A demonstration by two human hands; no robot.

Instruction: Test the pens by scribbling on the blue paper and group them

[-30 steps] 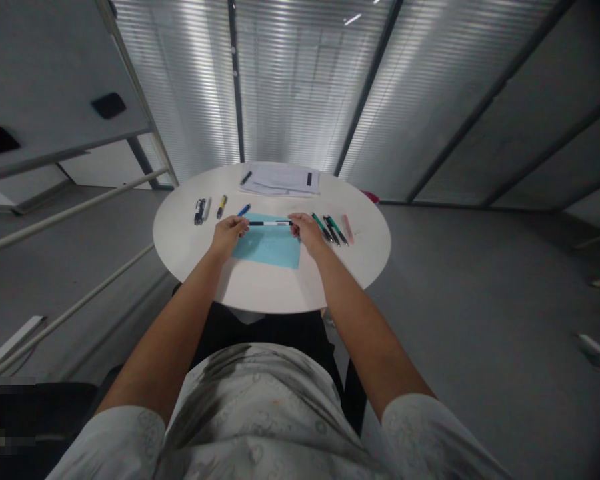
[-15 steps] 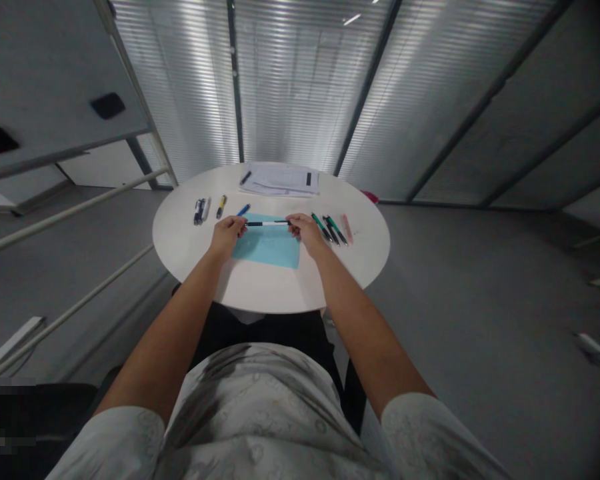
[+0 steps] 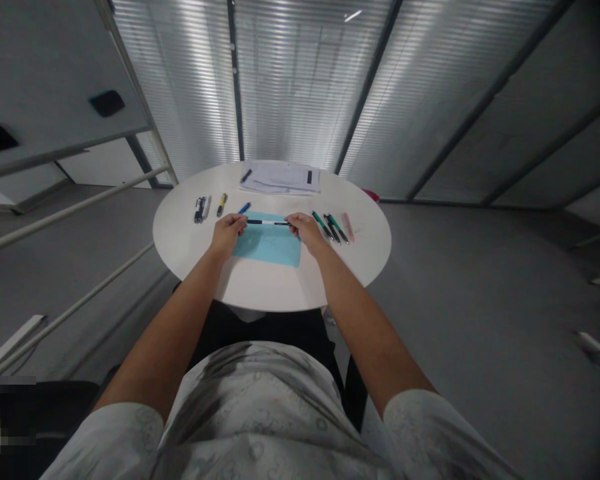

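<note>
A black and white pen (image 3: 269, 223) stretches level between my two hands, above a light blue sheet (image 3: 267, 252). My left hand (image 3: 229, 232) pinches its left end, fingers closed. At the other end, my right hand (image 3: 303, 229) also grips it with closed fingertips. Just past my left fingers lies a blue pen (image 3: 245, 208), tip toward the sheet. Green and black pens (image 3: 333, 228) rest to the right of my right hand, with a pinkish strip-like object (image 3: 349, 227) beside them. The pen's two tips are hidden by my fingers.
On the left of the round white table (image 3: 275, 293) lie a yellow marker (image 3: 222, 205) and several dark and grey pens (image 3: 200, 209). Papers (image 3: 280, 178) with a dark pen (image 3: 247, 176) on them lie at the far edge. White rails (image 3: 80, 208) stand to the left.
Almost nothing differs. Both hands keep hold of the pen over the blue sheet, and the view has shifted very slightly.
</note>
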